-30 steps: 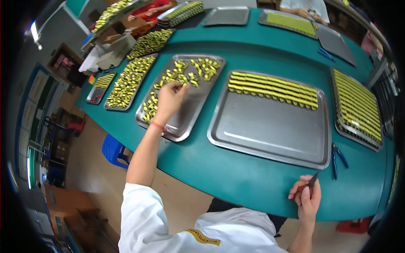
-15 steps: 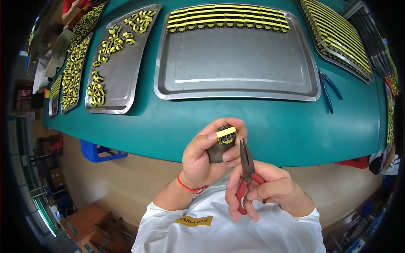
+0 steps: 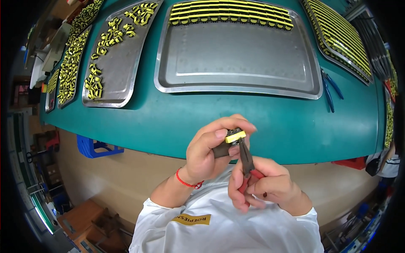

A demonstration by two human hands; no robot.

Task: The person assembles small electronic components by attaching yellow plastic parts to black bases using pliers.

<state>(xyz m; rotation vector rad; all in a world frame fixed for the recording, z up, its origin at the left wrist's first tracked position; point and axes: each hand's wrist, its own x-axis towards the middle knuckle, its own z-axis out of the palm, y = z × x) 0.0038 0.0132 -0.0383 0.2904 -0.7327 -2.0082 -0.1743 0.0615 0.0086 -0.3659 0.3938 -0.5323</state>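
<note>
My left hand [image 3: 206, 147] is closed around a small black component with a yellow top [image 3: 235, 137], pinched between thumb and fingers. A dark grey piece [image 3: 221, 150], perhaps a finger or palm covering, shows beneath it in the same hand. My right hand [image 3: 270, 185] grips red-handled needle-nose pliers [image 3: 246, 162]. The pliers' jaws point upward, and their tips meet or nearly meet the component's lower edge; I cannot tell whether they hold any part of it. Both hands are in front of the green table's near edge.
A metal tray [image 3: 240, 78] on the green table [image 3: 190, 114] bears rows of yellow-and-black components. Left of it, another tray [image 3: 122, 80] holds loose ones. A full tray [image 3: 337, 33] stands at right, beside blue cutters [image 3: 329, 90]. A blue stool [image 3: 97, 147] is below the table edge.
The component has been tilted in my left hand so its yellow face turns toward me. The pliers' tips have come up against its lower edge, and their handles look closer together.
</note>
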